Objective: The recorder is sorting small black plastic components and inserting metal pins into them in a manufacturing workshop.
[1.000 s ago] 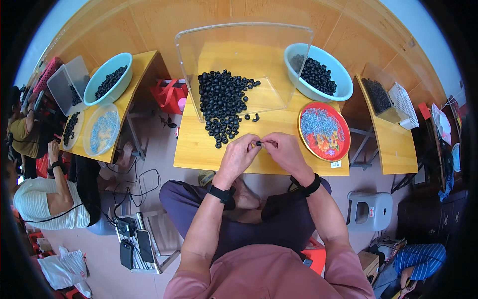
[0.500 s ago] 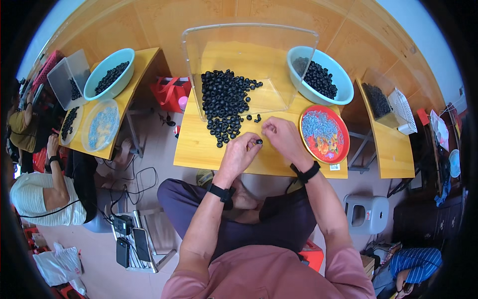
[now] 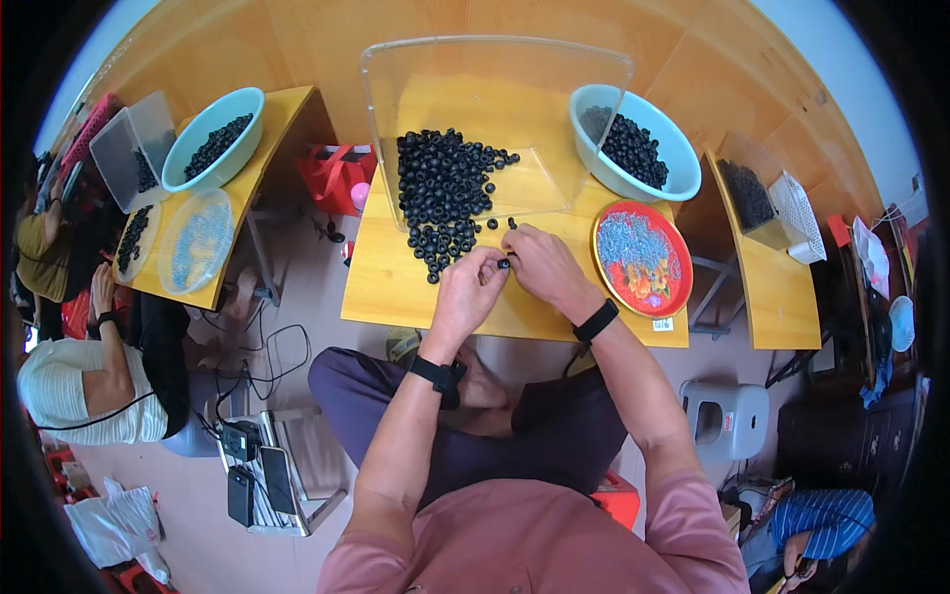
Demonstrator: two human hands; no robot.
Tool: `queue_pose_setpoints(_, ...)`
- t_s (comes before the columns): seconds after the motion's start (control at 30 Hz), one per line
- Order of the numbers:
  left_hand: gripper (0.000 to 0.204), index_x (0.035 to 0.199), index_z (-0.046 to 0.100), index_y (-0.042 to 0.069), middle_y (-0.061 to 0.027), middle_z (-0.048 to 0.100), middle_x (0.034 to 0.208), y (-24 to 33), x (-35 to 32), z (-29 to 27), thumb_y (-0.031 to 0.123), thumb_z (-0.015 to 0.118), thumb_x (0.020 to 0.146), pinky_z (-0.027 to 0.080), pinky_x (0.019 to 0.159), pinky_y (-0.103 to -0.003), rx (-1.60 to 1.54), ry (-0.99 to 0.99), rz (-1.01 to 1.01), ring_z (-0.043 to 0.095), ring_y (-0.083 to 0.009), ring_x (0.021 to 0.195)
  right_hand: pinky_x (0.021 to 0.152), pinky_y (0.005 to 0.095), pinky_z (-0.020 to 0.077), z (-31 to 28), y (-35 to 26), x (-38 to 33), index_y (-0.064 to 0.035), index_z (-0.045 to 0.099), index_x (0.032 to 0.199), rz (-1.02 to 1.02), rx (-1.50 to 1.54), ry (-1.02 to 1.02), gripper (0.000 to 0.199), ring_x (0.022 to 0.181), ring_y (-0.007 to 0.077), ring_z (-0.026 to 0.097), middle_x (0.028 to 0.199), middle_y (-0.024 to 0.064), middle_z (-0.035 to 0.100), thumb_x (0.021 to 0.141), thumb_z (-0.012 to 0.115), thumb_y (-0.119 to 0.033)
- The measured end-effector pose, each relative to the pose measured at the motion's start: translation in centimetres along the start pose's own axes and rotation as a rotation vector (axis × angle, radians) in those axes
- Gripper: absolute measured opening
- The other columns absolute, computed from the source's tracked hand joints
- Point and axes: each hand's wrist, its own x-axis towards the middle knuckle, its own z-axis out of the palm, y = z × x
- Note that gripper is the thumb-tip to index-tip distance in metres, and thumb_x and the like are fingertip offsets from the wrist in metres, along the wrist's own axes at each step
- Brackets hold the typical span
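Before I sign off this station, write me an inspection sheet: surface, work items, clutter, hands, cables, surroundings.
Surface: yellow table, partly covered.
Work items: black pieces heaped in a clear bin and spread out of it onto the table; more in a blue bowl; small silvery pieces on a red tray.
Clutter: red bag beside the table; grey stool on the floor.
Left hand: pinches one black piece.
Right hand: fingertips by another piece; contact unclear.
Cables: black cables looped on the floor, left.
Surroundings: other people seated left and lower right; side tables both sides.
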Motion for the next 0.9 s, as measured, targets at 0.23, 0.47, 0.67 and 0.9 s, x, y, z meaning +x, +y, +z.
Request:
queue_pose_setpoints(0.23,0.018,0.103,0.069,-0.001,-0.0094,0.065,0.076,0.3,0.0,0.0,0.005,0.073,0.087,0.052,0.064,-0.03,-0.037,-0.014,-0.026,0.061,-0.0165,0.066,0.076,0.0499,0.0547,0.5,0.5,-0.2,0.0025,0.068,0.087,-0.002,-0.065,-0.018,0.009,0.084,0.0427,0.067,0.091,0.0233,0.066,0.085,0.06,-0.003)
queue_pose_setpoints(0.47,0.019,0.104,0.07,-0.002,-0.0104,0.067,0.079,0.5,-0.1,-0.3,0.006,0.073,0.087,0.053,0.066,-0.031,-0.022,-0.058,-0.044,0.062,-0.0172,0.067,0.072,0.0368,0.0583,-1.9,-0.4,-1.4,0.0053,0.072,0.1,0.301,0.629,-0.036,0.019,0.08,0.0293,0.073,0.089,0.0195,0.072,0.09,0.057,-0.003)
queue_pose_setpoints(0.67,0.021,0.105,0.07,-0.003,-0.0132,0.069,0.083,0.5,-0.1,-0.4,0.006,0.073,0.086,0.054,0.068,-0.032,0.001,-0.097,-0.012,0.065,-0.0193,0.071,0.074,0.0339,0.0583,-1.5,-0.7,-2.9,0.0046,0.07,0.103,0.284,0.755,0.064,0.019,0.081,0.0237,0.074,0.084,0.0169,0.073,0.088,0.06,0.0)
queue_pose_setpoints(0.9,0.022,0.106,0.07,-0.003,-0.0145,0.07,0.085,0.6,-0.1,-0.3,0.006,0.073,0.087,0.054,0.07,-0.033,-0.008,-0.102,-0.005,0.067,-0.0211,0.073,0.076,0.0374,0.0571,-1.4,-0.4,-4.1,0.0003,0.072,0.104,0.147,0.486,0.173,0.018,0.084,0.032,0.072,0.094,0.0183,0.073,0.09,0.062,-0.002)
